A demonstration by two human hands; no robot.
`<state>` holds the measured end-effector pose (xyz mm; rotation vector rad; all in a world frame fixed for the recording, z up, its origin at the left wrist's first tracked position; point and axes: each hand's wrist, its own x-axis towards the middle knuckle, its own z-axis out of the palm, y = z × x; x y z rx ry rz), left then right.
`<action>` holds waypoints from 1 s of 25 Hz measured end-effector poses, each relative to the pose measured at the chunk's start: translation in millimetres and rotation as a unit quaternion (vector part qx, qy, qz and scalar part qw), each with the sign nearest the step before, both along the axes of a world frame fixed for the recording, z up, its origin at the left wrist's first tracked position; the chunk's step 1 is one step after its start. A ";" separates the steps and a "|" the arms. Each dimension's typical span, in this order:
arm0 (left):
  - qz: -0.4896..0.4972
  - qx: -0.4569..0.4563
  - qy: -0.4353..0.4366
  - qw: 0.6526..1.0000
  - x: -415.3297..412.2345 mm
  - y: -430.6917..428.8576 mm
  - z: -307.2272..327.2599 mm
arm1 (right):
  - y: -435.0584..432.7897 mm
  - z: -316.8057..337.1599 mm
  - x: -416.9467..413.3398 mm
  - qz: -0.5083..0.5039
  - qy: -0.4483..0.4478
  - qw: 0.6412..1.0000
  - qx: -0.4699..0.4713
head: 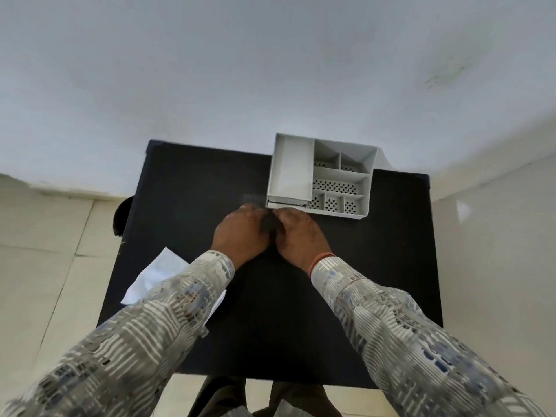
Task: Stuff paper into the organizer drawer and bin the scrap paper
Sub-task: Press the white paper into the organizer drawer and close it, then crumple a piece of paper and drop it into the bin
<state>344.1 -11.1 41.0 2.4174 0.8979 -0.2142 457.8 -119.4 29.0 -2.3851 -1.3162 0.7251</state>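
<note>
Your left hand and right hand huddled at organizer drawer front; grip contents hidden, cannot tell. Paper lies on surface near left sleeve: stuffing, binning seemingly unfinished.

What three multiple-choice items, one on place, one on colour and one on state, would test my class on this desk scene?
1. Where does the organizer stand on the table?
A. far right part
B. near left corner
C. centre

2. What colour is the table top?
A. white
B. black
C. red

3. Where are the left hand and the right hand?
A. far apart
B. inside the compartments
C. close together before the organizer

Answers: 1 A, it sits by the wall at the far edge; 2 B, the surface is dark; 3 C, both meet near the organizer's front.
</note>
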 end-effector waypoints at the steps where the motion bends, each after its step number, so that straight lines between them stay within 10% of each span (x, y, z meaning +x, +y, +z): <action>1: 0.041 -0.029 0.004 0.999 -15.6 6.5 1.9 | 3.4 -1.4 -13.3 -0.014 0.025 1.000 0.013; 8: 0.303 -0.131 0.115 0.937 -186.5 34.5 -34.9 | 62.1 -39.8 -121.4 -0.054 0.240 0.956 -0.160; 12: 0.251 -0.219 0.199 0.922 -243.9 26.5 -67.4 | 69.9 -63.6 -176.1 -0.045 0.260 0.934 -0.242; 17: 0.302 -0.308 0.049 0.901 -261.5 21.7 -42.4 | 78.3 -44.6 -212.9 -0.223 0.459 0.844 -0.166; 21: 0.404 -0.526 -0.217 0.716 -263.5 39.4 -5.2 | 96.6 21.2 -214.4 -0.256 0.638 0.725 -0.050; 23: 0.393 -0.509 -0.283 0.712 -259.1 44.3 18.6 | 103.8 52.7 -215.2 -0.227 0.640 0.734 -0.029; 25: 0.425 -0.436 -0.322 0.725 -258.0 51.7 35.1 | 107.7 76.1 -214.1 -0.140 0.556 0.819 -0.012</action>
